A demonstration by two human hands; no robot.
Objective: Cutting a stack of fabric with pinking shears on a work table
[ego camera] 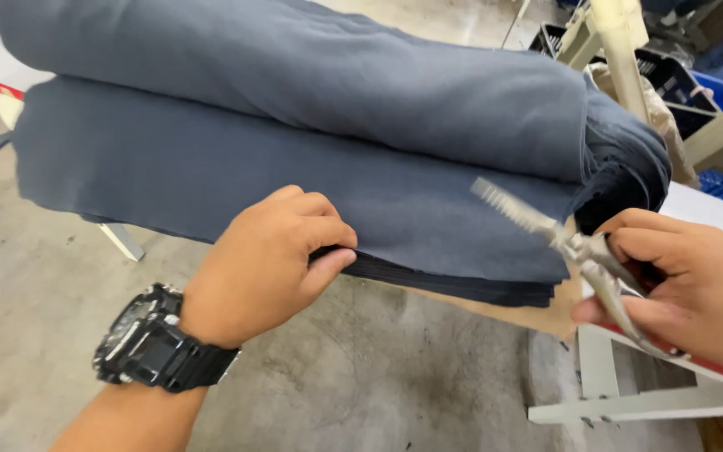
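Stack of dark blue cloth getting pinched at the edge, metal clamp in the other hand

The folded dark blue cloth [311, 167] lies in a thick stack hanging over the near edge of the bench [713, 209], with a sheet of brown card [537, 314] under it, probably to keep the layers flat. The left hand [269, 264], black watch [152, 343] on the wrist, is closed on the stack's bottom edge, thumb below and fingers on top, looks like it's keeping the layers lined up. The right hand [684, 285] is wrapped around the handles of a metal clamp [562, 243], toothed jaw pointing up at the cloth corner but not touching it. Hands sit well apart. Concrete floor [361, 393] below, dark crates [671, 75] behind.
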